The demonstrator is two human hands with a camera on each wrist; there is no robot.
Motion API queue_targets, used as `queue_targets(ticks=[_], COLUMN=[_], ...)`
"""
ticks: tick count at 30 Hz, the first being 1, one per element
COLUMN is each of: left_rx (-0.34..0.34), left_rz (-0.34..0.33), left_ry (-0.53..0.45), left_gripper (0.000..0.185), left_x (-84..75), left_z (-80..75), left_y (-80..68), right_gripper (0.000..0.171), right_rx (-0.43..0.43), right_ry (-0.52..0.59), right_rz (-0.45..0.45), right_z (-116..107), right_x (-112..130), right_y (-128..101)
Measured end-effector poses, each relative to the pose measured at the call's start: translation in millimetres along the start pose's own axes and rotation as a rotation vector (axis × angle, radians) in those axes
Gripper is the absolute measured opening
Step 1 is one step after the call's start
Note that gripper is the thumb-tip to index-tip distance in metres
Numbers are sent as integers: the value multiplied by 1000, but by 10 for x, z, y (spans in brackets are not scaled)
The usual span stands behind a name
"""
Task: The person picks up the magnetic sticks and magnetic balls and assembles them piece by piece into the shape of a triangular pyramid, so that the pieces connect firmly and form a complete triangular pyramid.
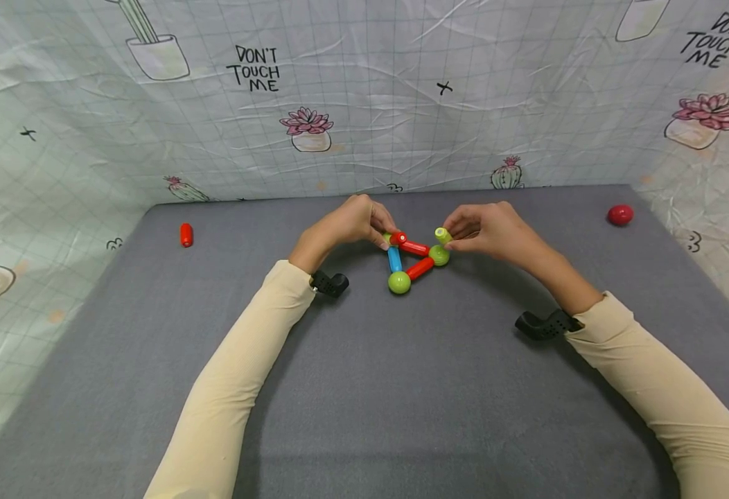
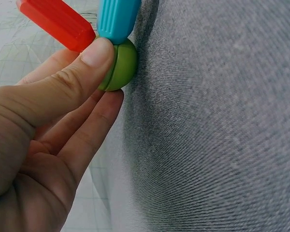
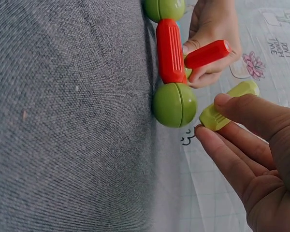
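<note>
A flat triangle of toy pieces lies mid-mat: a blue stick (image 1: 394, 259), two red sticks (image 1: 420, 267) and green balls (image 1: 399, 282) at the corners. My left hand (image 1: 352, 222) pinches the far-left corner ball (image 2: 121, 63) between thumb and finger. A further red stick (image 1: 398, 238) rises from that ball beside my fingertips. My right hand (image 1: 489, 229) pinches a lime-green stick (image 1: 443, 235), also seen as the lime-green stick (image 3: 227, 104), whose lower end is at the right corner ball (image 3: 174, 104).
The grey mat (image 1: 364, 388) is walled on three sides by a printed cloth (image 1: 364, 104). A loose red stick (image 1: 186, 234) lies far left and a red ball (image 1: 620, 214) far right. Black wrist mounts (image 1: 330, 283) sit near both cuffs.
</note>
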State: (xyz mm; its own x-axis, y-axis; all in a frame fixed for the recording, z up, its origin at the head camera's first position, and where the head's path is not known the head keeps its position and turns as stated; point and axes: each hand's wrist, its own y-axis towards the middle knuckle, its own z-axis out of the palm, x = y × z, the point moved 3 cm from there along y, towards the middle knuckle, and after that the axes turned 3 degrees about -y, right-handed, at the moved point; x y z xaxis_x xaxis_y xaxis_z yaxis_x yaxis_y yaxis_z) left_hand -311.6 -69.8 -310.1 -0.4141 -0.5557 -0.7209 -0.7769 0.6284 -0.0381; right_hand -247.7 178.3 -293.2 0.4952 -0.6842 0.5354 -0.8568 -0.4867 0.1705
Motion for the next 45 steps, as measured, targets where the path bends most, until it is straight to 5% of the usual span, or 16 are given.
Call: queue_targets(ticks=[45], left_rx=[16], left_rz=[-6], left_ry=[33], left_gripper=[29], left_x=[-13], left_z=[6], left_y=[-17], right_gripper=[21], right_rx=[8], right_ry=[-43], right_rz=[-82], right_z=[21], right_x=[130], right_y=[38])
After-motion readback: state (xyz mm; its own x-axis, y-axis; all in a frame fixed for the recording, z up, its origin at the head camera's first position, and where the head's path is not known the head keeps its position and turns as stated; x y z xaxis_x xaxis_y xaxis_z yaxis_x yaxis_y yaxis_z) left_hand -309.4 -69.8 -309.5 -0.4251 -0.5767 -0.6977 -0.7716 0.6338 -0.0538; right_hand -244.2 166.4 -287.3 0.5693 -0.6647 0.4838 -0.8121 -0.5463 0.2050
